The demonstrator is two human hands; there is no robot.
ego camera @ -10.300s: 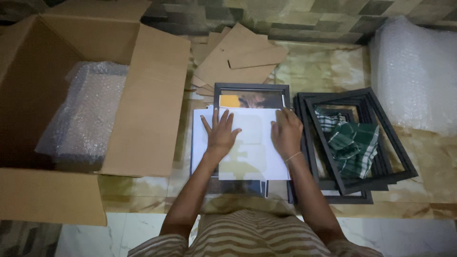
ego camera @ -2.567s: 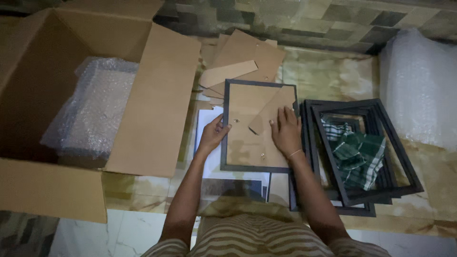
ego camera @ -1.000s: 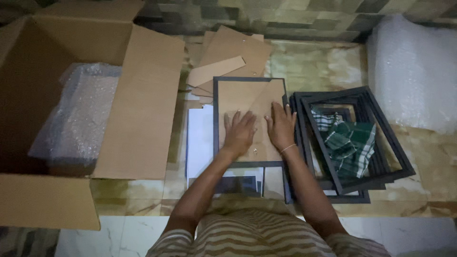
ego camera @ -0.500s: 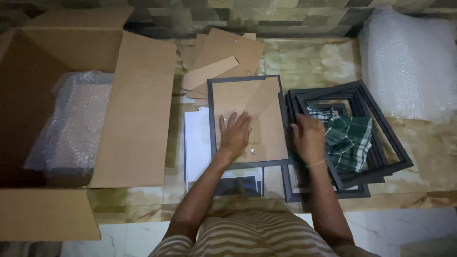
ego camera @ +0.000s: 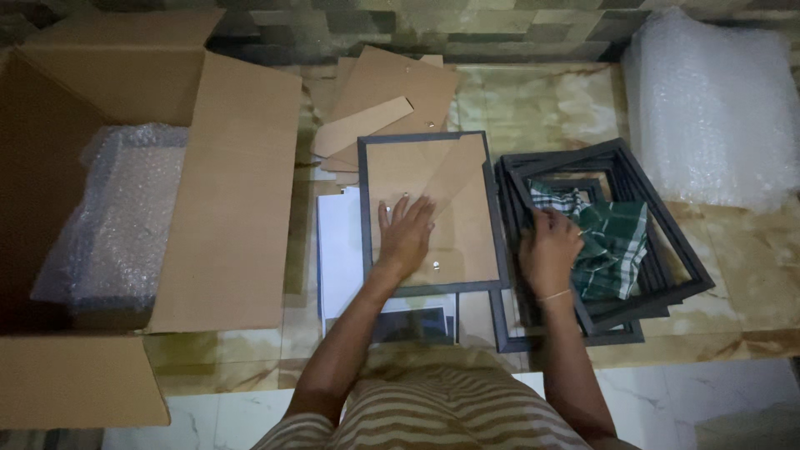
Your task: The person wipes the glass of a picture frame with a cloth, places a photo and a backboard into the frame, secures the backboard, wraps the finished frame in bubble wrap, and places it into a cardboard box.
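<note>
A dark picture frame (ego camera: 364, 208) lies face down on the floor, its brown backing board (ego camera: 462, 233) showing. My left hand (ego camera: 406, 233) rests flat on that backing, fingers spread. My right hand (ego camera: 548, 248) has its fingers closed on the edge of a green checked cloth (ego camera: 612, 237), which lies inside a stack of empty dark frames (ego camera: 667, 242) to the right. White sheets (ego camera: 337, 250) stick out from under the face-down frame.
A large open cardboard box (ego camera: 225, 208) holding bubble wrap (ego camera: 117, 225) stands at the left. Loose brown backing boards (ego camera: 392, 100) lie beyond the frame. A roll of bubble wrap (ego camera: 708, 108) sits at the far right. A tiled wall (ego camera: 433, 25) edges the marble floor.
The white sheet I pressed on earlier is now under a face-down frame. My right hand has left the backing board and moved right onto the green cloth; my left hand stays on the board.
</note>
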